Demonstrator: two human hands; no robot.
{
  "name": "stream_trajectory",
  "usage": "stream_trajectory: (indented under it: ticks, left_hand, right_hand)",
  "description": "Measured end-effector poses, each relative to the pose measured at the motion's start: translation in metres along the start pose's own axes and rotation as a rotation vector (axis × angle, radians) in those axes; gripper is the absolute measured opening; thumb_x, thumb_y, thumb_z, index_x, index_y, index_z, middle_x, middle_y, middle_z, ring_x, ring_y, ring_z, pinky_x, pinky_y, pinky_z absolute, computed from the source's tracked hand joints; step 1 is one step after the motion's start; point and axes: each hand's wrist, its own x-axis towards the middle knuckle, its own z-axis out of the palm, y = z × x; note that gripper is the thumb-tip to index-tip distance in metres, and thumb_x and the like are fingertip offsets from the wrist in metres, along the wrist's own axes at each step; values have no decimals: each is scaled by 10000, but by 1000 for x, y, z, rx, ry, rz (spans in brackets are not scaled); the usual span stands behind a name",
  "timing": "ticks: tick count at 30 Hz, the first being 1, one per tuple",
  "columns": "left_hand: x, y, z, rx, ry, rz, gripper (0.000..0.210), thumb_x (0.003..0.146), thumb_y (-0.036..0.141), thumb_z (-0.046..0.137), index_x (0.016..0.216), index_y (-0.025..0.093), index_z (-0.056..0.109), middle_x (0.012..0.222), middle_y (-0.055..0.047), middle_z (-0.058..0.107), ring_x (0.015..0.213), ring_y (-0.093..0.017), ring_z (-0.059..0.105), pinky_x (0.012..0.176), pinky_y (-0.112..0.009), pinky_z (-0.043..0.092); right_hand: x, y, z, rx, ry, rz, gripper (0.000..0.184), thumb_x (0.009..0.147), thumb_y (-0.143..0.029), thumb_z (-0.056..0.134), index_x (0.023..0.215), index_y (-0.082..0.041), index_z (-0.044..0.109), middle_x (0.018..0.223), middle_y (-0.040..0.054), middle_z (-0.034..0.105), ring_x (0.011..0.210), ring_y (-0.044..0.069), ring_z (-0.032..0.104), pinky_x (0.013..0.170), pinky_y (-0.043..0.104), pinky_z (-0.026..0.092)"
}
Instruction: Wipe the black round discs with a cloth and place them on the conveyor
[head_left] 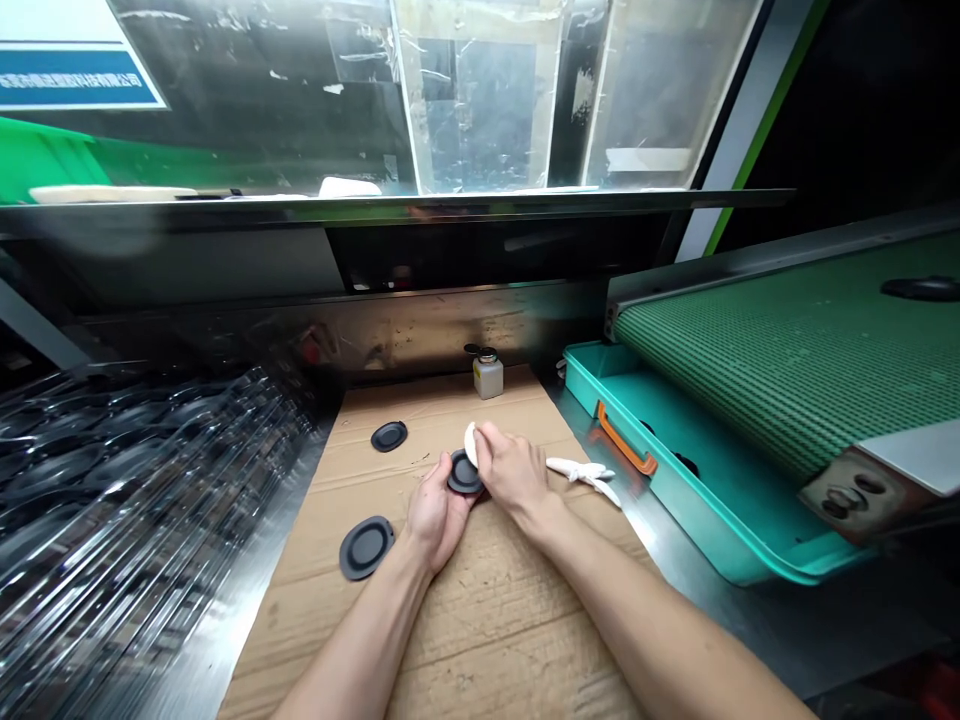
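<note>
While your L hand grips a small black disc from its near left side, thumb at the edge, your R hand pinches a white pad up at the disc's far rim. So both hands are closed on smth: L on the disc, R on the pad. Can't tell if your R fingers also press on the disc, since that hand hides its right side. You've got the disc face up over the cardboard, approx. mid-sheet, w/ a ring showing on its face.

Two more discs lie flat on the cardboard to your left: the far disc and the near disc, well apart from each other. Past your hands, nr the sheet's back edge, a small bottle stands upright w/ a dark top. Just right of your R hand, some white scraps lie across the sheet's edge.

Further R, you have a turquoise bin w/ an orange handle & a few dark bits inside, partly under a green belt. Clear plastic trays fill your far L, blurred.
</note>
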Motion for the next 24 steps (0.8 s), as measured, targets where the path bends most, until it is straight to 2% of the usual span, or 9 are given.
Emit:
stream_trajectory:
  ticks: [2,4,6,8,11,15,18,21,24]
  left_hand:
    - [0,1,0,-11,25,-9,261,916,251,478,1026,102,662,1085,-139,689,1062,-243,624,965,-403,492]
    - [1,2,-1,-24,47,-11,264,919,242,469,1020,98,665,1096,-145,686,1066,-238,624,972,-392,490]
    - [1,3,-1,-25,51,-9,273,924,244,458,1022,94,664,1121,-152,675,1073,-236,622,980,-388,488]
    - [1,3,0,-26,60,-6,279,928,244,449,1023,94,664,1134,-155,670,1073,-237,622,984,-391,489]
    - [0,4,0,-48,81,-16,278,930,236,441,1027,102,664,1131,-151,671,1079,-234,621,989,-391,490]
    - [0,3,1,-53,85,-18,278,934,232,428,1024,98,654,1139,-159,666,1089,-242,619,983,-408,497]
    - [1,3,1,-72,90,-34,289,935,238,421,1027,91,652,1139,-167,665,1093,-241,618,988,-405,495]
    - [1,4,1,-78,100,-14,288,934,224,413,1040,96,649,1136,-155,670,1100,-233,616,992,-394,495]
    - [-1,5,3,-73,93,-54,305,937,243,411,1049,89,649,1135,-161,672,1108,-239,613,997,-390,491]
  right_hand:
    - [-1,-1,0,-140,-17,-23,341,974,-434,290,1046,-302,597,857,28,695,711,185,620,628,254,356]
    - [-3,0,0,-186,-41,-62,333,978,-443,283,1083,-313,571,875,26,696,709,179,619,616,248,336]
    - [-4,1,2,-214,-41,-18,348,985,-441,259,1072,-302,565,874,31,693,708,176,616,606,247,322]
    - [-5,1,3,-220,-43,2,363,990,-436,238,1052,-294,565,864,31,689,705,175,613,602,250,316]
    - [-5,0,4,-194,-59,-54,346,986,-447,249,1106,-311,543,889,26,689,725,179,613,614,257,324]
    - [-8,-3,5,-208,-79,22,366,991,-437,226,1056,-289,554,871,37,689,715,180,613,622,260,336]
    - [-11,-6,7,-196,-70,-57,342,985,-447,247,1082,-313,547,905,25,691,728,186,621,627,263,351]
    - [-14,-10,8,-207,-83,16,372,988,-447,225,1084,-303,555,868,33,692,708,192,623,619,262,364]
    - [-16,-12,7,-181,-75,-63,347,983,-455,246,1110,-324,542,918,19,693,723,187,627,632,260,374]
